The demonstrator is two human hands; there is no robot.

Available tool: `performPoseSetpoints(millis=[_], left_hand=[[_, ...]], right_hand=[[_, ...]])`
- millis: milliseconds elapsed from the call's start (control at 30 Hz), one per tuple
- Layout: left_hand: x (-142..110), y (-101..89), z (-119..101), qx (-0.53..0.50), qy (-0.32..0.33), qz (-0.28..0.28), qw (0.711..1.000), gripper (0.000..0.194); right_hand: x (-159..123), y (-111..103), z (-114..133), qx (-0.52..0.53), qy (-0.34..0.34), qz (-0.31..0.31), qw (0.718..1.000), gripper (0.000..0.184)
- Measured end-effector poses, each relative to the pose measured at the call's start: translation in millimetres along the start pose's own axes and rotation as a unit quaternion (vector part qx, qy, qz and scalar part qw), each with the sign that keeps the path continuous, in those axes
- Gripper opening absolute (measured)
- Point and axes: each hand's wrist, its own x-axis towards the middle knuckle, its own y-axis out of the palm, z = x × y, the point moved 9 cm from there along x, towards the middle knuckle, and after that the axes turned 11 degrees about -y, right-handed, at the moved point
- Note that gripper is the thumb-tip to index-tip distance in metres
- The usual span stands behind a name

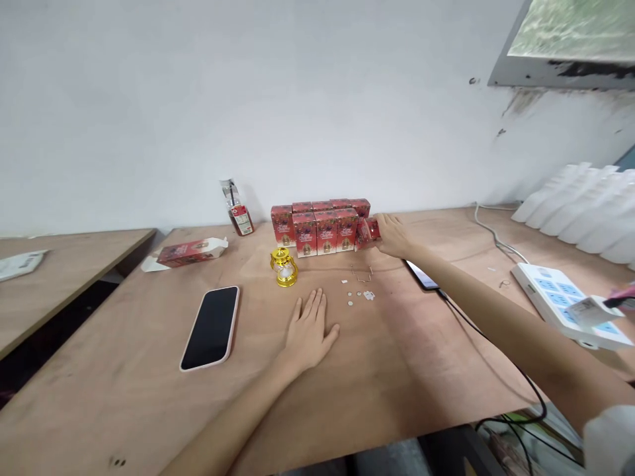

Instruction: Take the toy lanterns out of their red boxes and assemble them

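Note:
My left hand (306, 336) lies flat on the wooden table with fingers spread, holding nothing. Just beyond its fingertips stands a small gold lantern (284, 270) with a clear middle. My right hand (394, 236) reaches far forward, its fingers closed around a red box (368, 231), which is tilted and partly hidden by the hand. That box is at the right end of a group of upright red boxes (326, 235) in two rows by the wall. Several button cells (350, 303) and a bent thin wire (364, 274) lie between my hands.
An opened red box (188, 252) lies on its side at the left, with a dark-liquid bottle (241, 218) behind it. A phone (211, 328) lies at left; another phone (421, 274), cabled, is under my right forearm. A power strip (565, 301) and white stacked items (570, 208) are right.

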Motion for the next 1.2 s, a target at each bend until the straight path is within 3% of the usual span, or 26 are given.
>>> performPoseSetpoints(millis=[100,233,300,367,467,567,633,700,800,900,1000,1100,1200], left_hand=[[28,11.0,-10,0.011,-0.022,0.023,0.999,0.069],[62,18.2,-16,0.029,-0.054,0.016,0.998,0.075],[71,19.7,-16,0.03,-0.053,0.012,0.998,0.079],[75,20.0,-18,0.019,-0.042,0.009,0.999,0.086],[77,19.9,-20,-0.003,-0.034,0.01,0.999,0.101],[80,20.5,-23,-0.021,-0.044,0.003,0.999,0.11],[85,22.1,-27,-0.032,-0.051,-0.002,0.998,0.111],[90,24.1,-29,-0.041,-0.06,-0.004,0.997,0.108],[94,21.5,-27,-0.075,-0.074,-0.009,0.994,0.097],[83,7.8,-22,-0.183,-0.054,-0.018,0.981,0.093],[58,-6.4,-5,-0.37,-0.034,-0.011,0.928,0.082],[31,-0.3,26,-0.568,-0.105,0.04,0.815,0.062],[14,4.2,51,-0.671,-0.17,0.037,0.721,0.058]], right_hand=[[-1,-5,-5,0.004,0.015,0.003,1.0,0.056],[-19,-43,-22,0.036,0.1,-0.098,0.99,0.073],[-39,-62,-32,0.083,0.174,-0.166,0.967,0.074],[-62,-68,-38,0.162,0.255,-0.219,0.928,0.07],[-88,-50,-32,0.33,0.335,-0.275,0.838,0.06],[-97,-24,-9,0.463,0.354,-0.318,0.748,0.053],[-97,-12,7,0.511,0.35,-0.339,0.708,0.047],[-97,-6,21,0.535,0.343,-0.351,0.688,0.041],[-99,0,39,0.556,0.336,-0.339,0.681,0.037],[-108,10,54,0.582,0.348,-0.321,0.661,0.042],[-115,23,73,0.604,0.353,-0.271,0.661,0.045],[-111,22,94,0.598,0.294,-0.222,0.712,0.04],[-104,14,112,0.575,0.223,-0.192,0.764,0.036]])
